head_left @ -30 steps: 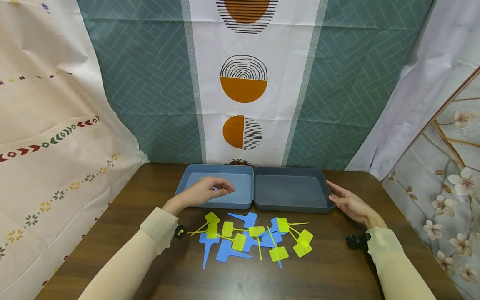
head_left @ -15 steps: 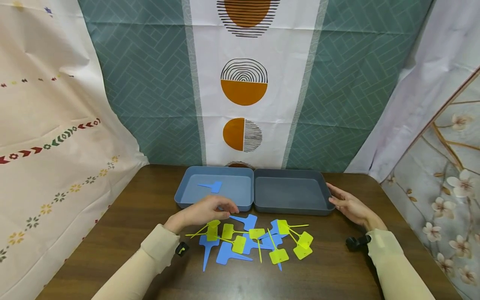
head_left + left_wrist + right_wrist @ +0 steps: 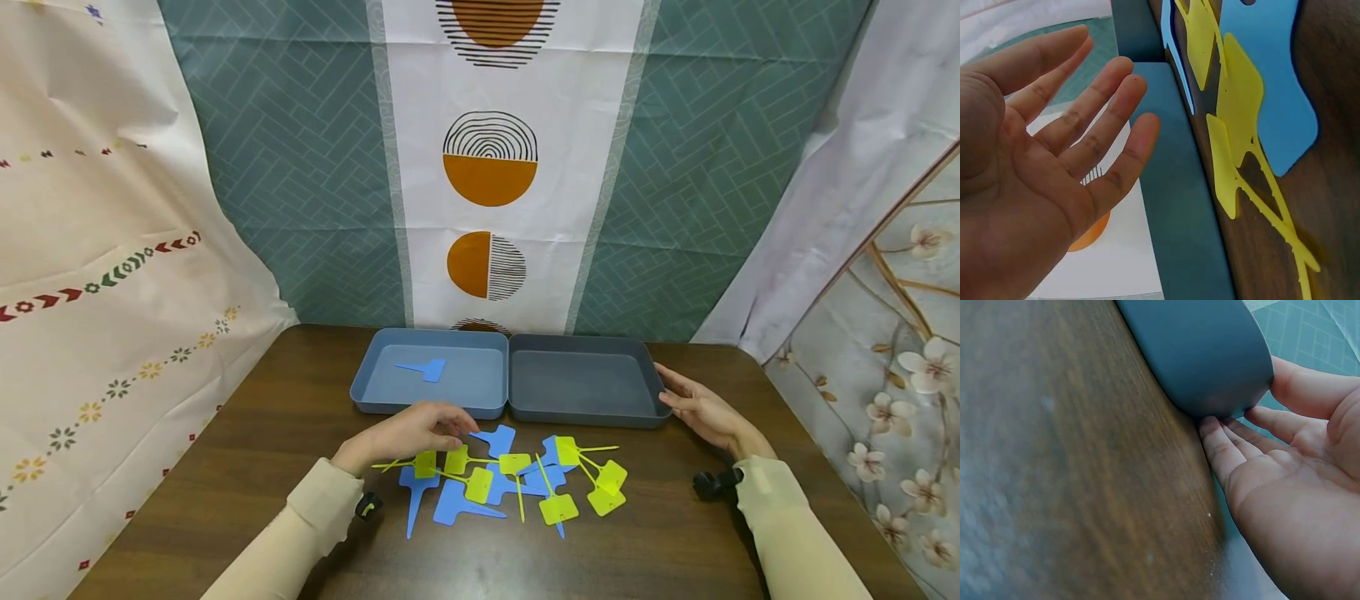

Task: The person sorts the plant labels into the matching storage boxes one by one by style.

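My left hand (image 3: 420, 433) hovers over the near side of the lighter blue-grey tray (image 3: 480, 383), its fingers loosely bent and nothing between them. Close to its fingertips lie a blue T-shaped plant label (image 3: 501, 437) and a yellow plant label (image 3: 456, 459). One blue plant label (image 3: 432, 371) rests inside the lighter tray. At the right end of the darker grey tray (image 3: 585, 383), my right hand (image 3: 701, 408) touches the corner; the right wrist view shows its fingers against the tray wall (image 3: 1204, 356). The left wrist view shows the left palm (image 3: 1054, 181) holding nothing.
Several yellow and blue plant labels lie overlapping on the brown wooden table (image 3: 637, 550) in front of the trays. Both trays stand side by side at the back, before a hanging patterned cloth (image 3: 315, 167). Black straps with small devices (image 3: 717, 482) sit at the wrists.
My left hand has drawn back from over the lighter tray towards the labels, uncovering the blue plant label lying in it. My right hand has stayed at the darker tray.
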Demonstrator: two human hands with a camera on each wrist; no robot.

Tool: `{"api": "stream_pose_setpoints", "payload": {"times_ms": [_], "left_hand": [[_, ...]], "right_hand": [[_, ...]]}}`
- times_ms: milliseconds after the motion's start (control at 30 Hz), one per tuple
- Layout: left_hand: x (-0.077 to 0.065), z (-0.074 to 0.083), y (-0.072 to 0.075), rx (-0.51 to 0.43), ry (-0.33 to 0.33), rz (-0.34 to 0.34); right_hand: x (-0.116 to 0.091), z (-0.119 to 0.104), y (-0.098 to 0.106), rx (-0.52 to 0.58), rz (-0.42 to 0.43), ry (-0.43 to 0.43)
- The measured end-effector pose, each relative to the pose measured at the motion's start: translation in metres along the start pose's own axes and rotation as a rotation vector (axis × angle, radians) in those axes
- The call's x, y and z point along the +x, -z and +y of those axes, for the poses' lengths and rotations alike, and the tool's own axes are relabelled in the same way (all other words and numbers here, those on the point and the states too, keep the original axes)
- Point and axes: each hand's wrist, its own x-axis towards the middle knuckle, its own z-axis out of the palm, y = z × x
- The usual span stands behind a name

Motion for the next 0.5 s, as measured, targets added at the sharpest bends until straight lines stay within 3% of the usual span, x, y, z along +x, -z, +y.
{"api": "stream_pose_setpoints", "payload": {"times_ms": [167, 500], "left_hand": [[0.0000, -0.0037, -0.0023, -0.006, 0.004, -0.004], [0.0030, -0.0095, -0.0088, 0.072, 0.020, -0.004]], "right_hand": [[0.0003, 0.0012, 0.0009, -0.020, -0.003, 0.005], [0.0005, 0.0021, 0.0020, -0.031, 0.000, 0.004]]}}
